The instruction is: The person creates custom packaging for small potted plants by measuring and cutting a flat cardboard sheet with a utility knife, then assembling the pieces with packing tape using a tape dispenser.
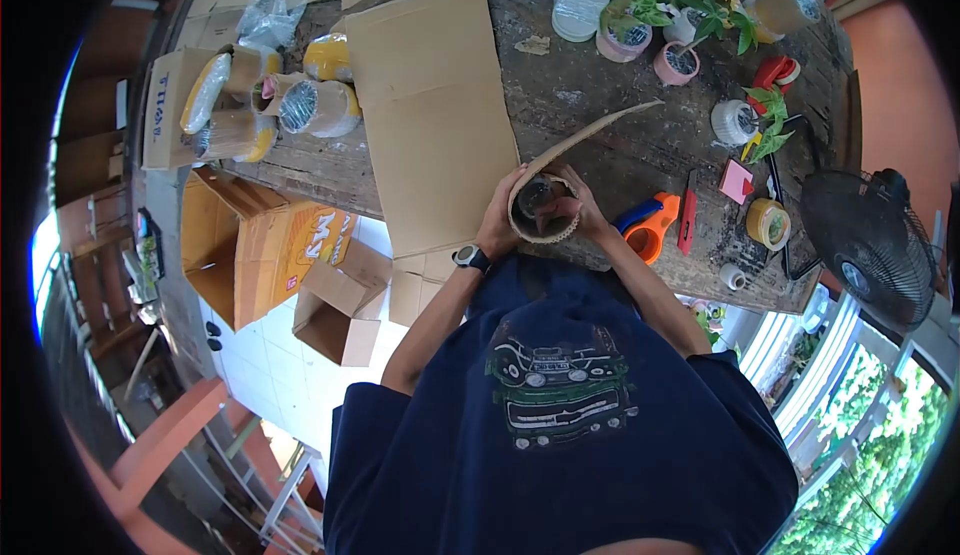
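Observation:
At the table's near edge, a strip of corrugated cardboard (590, 135) curls around a dark round object (541, 200), its free end sticking out to the upper right. My left hand (500, 217) is wrapped round the left side of the roll, with a watch on that wrist. From the right, my right hand (585, 207) closes on the roll's other side. A large flat cardboard sheet (430, 105) lies just left of the roll. Orange-handled scissors (650, 230) and a red cutter (688, 217) lie to the right.
Small potted plants (677, 63) stand at the back right. A black fan (865, 245) is at the right edge, near a tape roll (768, 224) and pink notes (736, 182). Wrapped bundles (320, 107) are at the left. Open cardboard boxes (345, 300) sit below the table's left side.

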{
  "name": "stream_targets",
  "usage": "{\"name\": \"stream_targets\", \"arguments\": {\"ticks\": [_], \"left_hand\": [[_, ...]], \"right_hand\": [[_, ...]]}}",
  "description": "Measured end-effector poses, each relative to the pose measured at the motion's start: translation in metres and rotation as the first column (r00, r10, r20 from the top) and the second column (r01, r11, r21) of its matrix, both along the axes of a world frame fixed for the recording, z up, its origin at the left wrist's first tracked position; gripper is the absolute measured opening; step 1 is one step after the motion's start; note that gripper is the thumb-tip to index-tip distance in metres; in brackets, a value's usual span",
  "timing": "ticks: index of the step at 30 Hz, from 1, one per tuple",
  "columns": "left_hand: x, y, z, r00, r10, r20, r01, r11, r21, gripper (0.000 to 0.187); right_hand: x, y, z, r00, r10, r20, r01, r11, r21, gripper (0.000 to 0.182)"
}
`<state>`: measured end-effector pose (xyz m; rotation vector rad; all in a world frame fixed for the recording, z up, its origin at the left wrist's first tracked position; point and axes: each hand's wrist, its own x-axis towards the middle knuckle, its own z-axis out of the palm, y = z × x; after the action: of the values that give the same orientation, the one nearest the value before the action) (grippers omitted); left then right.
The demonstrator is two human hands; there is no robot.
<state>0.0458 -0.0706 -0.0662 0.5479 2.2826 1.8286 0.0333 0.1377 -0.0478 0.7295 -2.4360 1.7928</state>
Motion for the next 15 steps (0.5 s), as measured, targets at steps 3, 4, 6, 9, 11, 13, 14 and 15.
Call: {"name": "stream_targets", "arguments": {"ticks": [3, 4, 6, 9, 11, 13, 14, 15], "left_hand": [[-0.008, -0.004, 0.015, 0.992, -0.057, 0.110, 0.056, 0.998, 0.008, 0.099], [-0.011, -0.005, 0.017, 0.992, -0.074, 0.106, 0.077, 0.997, -0.031, 0.097], [-0.017, -0.006, 0.021, 0.989, -0.111, 0.101, 0.121, 0.987, -0.107, 0.092], [-0.020, -0.006, 0.026, 0.991, -0.071, 0.110, 0.094, 0.972, -0.214, 0.083], [-0.021, -0.007, 0.031, 0.991, -0.086, 0.107, 0.107, 0.973, -0.204, 0.079], [-0.021, -0.007, 0.036, 0.991, -0.097, 0.094, 0.115, 0.973, -0.202, 0.076], [-0.021, -0.006, 0.038, 0.991, -0.101, 0.082, 0.116, 0.972, -0.205, 0.075], [-0.023, -0.006, 0.037, 0.992, -0.107, 0.067, 0.118, 0.971, -0.209, 0.075]], "right_hand": [[-0.001, -0.001, 0.002, 0.985, 0.042, 0.170, -0.030, 0.997, -0.075, 0.072], [0.000, -0.002, 0.001, 0.965, 0.051, 0.258, -0.018, 0.992, -0.128, 0.071], [0.001, -0.001, 0.001, 0.959, 0.033, 0.281, -0.005, 0.995, -0.102, 0.070], [0.000, -0.001, 0.000, 0.980, 0.007, 0.199, -0.002, 1.000, -0.025, 0.068], [0.005, -0.003, -0.006, 0.951, 0.048, 0.306, 0.008, 0.984, -0.177, 0.068], [0.006, -0.004, -0.006, 0.916, 0.085, 0.392, 0.010, 0.972, -0.235, 0.066], [0.005, -0.003, -0.007, 0.900, 0.097, 0.426, 0.013, 0.968, -0.249, 0.067], [0.005, -0.003, -0.006, 0.882, 0.109, 0.459, 0.017, 0.965, -0.262, 0.067]]}}
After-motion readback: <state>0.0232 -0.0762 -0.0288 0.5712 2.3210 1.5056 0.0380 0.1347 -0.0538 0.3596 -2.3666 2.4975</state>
